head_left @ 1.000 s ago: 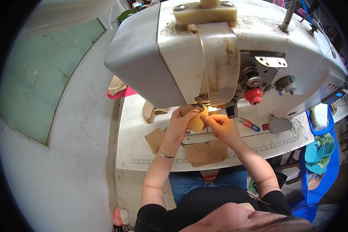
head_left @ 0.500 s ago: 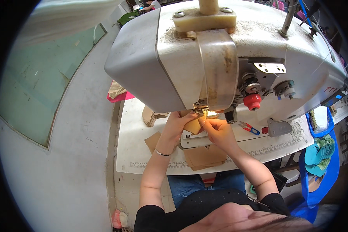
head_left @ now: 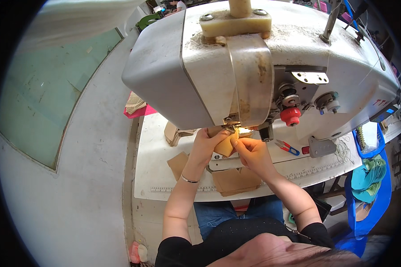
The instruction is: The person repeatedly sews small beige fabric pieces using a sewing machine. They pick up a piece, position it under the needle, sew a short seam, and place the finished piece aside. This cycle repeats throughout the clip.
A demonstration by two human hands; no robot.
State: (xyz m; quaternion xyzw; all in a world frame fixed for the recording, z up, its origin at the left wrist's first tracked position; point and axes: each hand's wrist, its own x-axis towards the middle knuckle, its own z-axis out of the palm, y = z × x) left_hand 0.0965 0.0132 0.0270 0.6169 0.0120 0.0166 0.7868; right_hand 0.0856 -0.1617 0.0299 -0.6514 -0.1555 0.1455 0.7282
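Observation:
Under the lit needle area of a white sewing machine [head_left: 160, 71], I hold a tan fabric piece [head_left: 226, 146]. My left hand [head_left: 206, 144] grips its left side, thumb on top and fingers partly hidden beneath. The fingertips of my right hand [head_left: 253, 152] pinch the piece's right edge, close to the needle. The machine head covers part of the stitching spot. Just in front of my hands lies a stack of tan pieces [head_left: 236, 181] at the table's near edge. Another flat tan piece [head_left: 178, 163] rests left of my left wrist.
Thread snips [head_left: 288, 147] with red and blue handles lie right of my right hand. Folded tan pieces [head_left: 171, 134] sit at the left. A printed ruler strip [head_left: 298, 172] runs along the table's near edge. Blue baskets [head_left: 378, 196] with teal pieces stand at the right.
My left hand and forearm have shifted very slightly to the right. The tan piece has turned a little under the machine; both hands keep their grip.

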